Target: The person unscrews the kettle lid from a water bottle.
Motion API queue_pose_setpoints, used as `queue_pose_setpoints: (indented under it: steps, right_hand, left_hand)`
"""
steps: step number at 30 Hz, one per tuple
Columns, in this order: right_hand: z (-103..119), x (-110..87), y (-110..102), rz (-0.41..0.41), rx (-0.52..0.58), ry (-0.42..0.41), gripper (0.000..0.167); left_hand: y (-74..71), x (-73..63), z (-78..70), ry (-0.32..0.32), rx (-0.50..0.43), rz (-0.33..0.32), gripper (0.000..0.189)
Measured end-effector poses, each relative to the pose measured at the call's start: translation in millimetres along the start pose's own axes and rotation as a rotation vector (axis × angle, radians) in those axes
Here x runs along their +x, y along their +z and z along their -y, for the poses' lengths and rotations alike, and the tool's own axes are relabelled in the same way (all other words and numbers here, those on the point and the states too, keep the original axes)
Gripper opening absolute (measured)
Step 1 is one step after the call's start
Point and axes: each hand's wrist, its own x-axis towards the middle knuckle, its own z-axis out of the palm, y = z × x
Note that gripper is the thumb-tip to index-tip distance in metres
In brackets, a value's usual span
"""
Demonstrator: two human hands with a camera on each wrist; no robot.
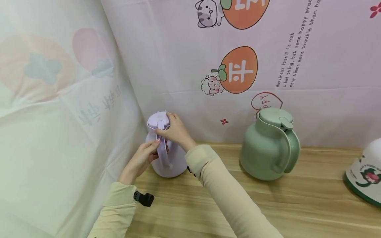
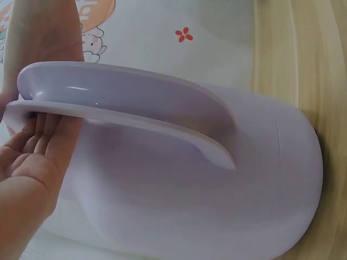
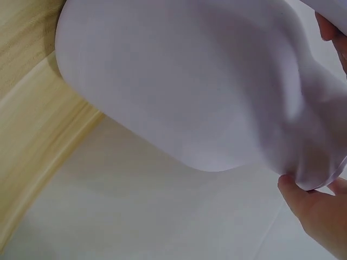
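A lavender thermos jug (image 1: 175,162) stands upright with its handle (image 1: 162,153) facing me. My left hand (image 1: 143,158) grips the upper part of that handle, thumb on the near side. In the left wrist view, the fingers of my left hand (image 2: 30,173) pass through the handle loop. My right hand (image 1: 178,130) spans the jug's lid (image 1: 154,119), its thumb by the lid's lever (image 1: 161,125) and its fingers along the right rim. From the right wrist, fingertips of my right hand (image 3: 320,211) touch the jug's top edge near the spout.
A green thermos jug (image 1: 262,152) stands to the right on the wooden table (image 1: 226,195). Farther right, a white container with a green base (image 1: 361,172) is cut off by the frame. Printed cloth (image 1: 178,59) hangs behind and along the left side, close to the lavender jug.
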Motion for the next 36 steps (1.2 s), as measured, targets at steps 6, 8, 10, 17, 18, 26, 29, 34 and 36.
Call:
queue_pose_setpoints:
  steps: [6, 8, 10, 17, 18, 26, 29, 34, 36]
  right_hand:
    - [-0.3, -0.2, -0.6, -0.005, -0.019, 0.004, 0.082]
    - [-1.1, -1.8, -2.6, -0.011, -0.021, 0.006, 0.082]
    - [-2.1, -3.7, -4.3, -0.017, -0.014, 0.006, 0.081]
    - [-6.6, -11.9, -11.2, -0.051, 0.018, 0.037, 0.081]
    - [-7.2, -13.0, -12.6, -0.058, 0.027, 0.038, 0.081]
    - [-12.5, -28.4, -30.0, -0.076, 0.047, 0.064, 0.083]
    - [-14.6, -35.4, -36.7, -0.087, 0.032, 0.078, 0.084]
    - [-18.6, -46.6, -48.7, -0.087, 0.014, 0.096, 0.083]
    - [-20.6, -51.4, -54.0, -0.085, 0.000, 0.098, 0.083]
  left_hand:
    - [1.9, 0.1, -1.9, -0.002, -0.033, -0.030, 0.024]
    - [4.1, 0.5, -2.3, -0.001, -0.052, -0.030, 0.023]
    - [6.3, 0.6, -2.0, 0.004, -0.066, -0.027, 0.025]
    - [18.8, -1.0, -2.6, 0.044, -0.076, -0.014, 0.029]
    - [20.9, -1.1, -3.1, 0.048, -0.078, -0.012, 0.029]
    - [39.5, -1.0, -4.4, 0.037, -0.073, 0.025, 0.022]
    - [48.6, -1.9, -4.0, 0.035, -0.072, 0.039, 0.022]
    - [64.4, -3.5, -4.3, 0.036, -0.080, 0.057, 0.024]
    - [70.1, -3.6, -3.9, 0.038, -0.075, 0.073, 0.029]
